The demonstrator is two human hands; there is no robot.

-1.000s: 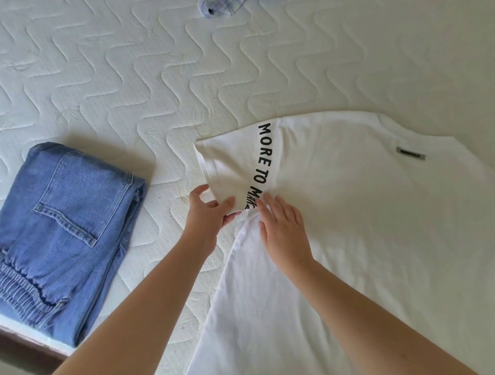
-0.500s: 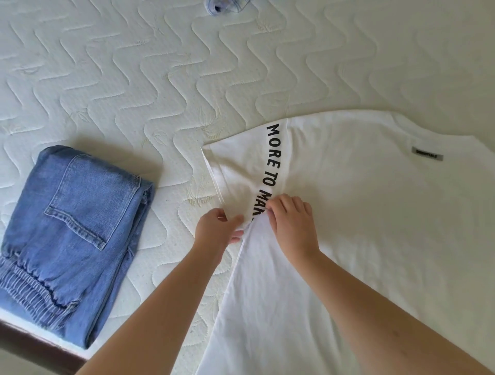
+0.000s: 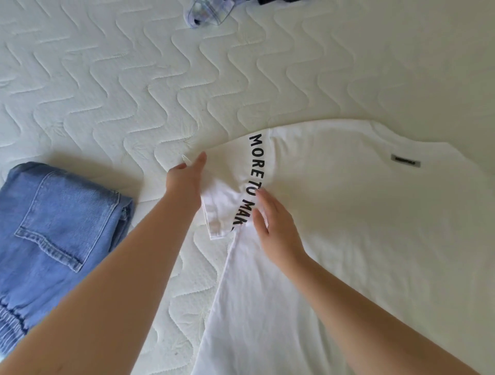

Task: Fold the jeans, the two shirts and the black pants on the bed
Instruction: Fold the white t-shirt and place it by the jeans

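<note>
A white T-shirt [image 3: 361, 227] lies flat, back up, on the right half of the bed, with a grey tag near its collar and black lettering down the left sleeve [image 3: 227, 211]. My left hand [image 3: 186, 184] grips that sleeve's outer edge and holds it lifted, part of it turned over. My right hand [image 3: 277, 230] rests with straight fingers on the shirt where the sleeve meets the body. The blue jeans [image 3: 59, 235] lie folded at the left edge. A pale blue shirt [image 3: 209, 13] and a scrap of black cloth [image 3: 278, 1] peek in at the top.
The bed is a white quilted mattress [image 3: 107, 93] with a wavy pattern. Its near edge runs under the jeans at the bottom left. Bare mattress stretches between the T-shirt and the clothes at the top.
My left hand has moved up along the sleeve's edge and raised it, so the sleeve now curls over. My right hand's fingers have straightened on the shirt.
</note>
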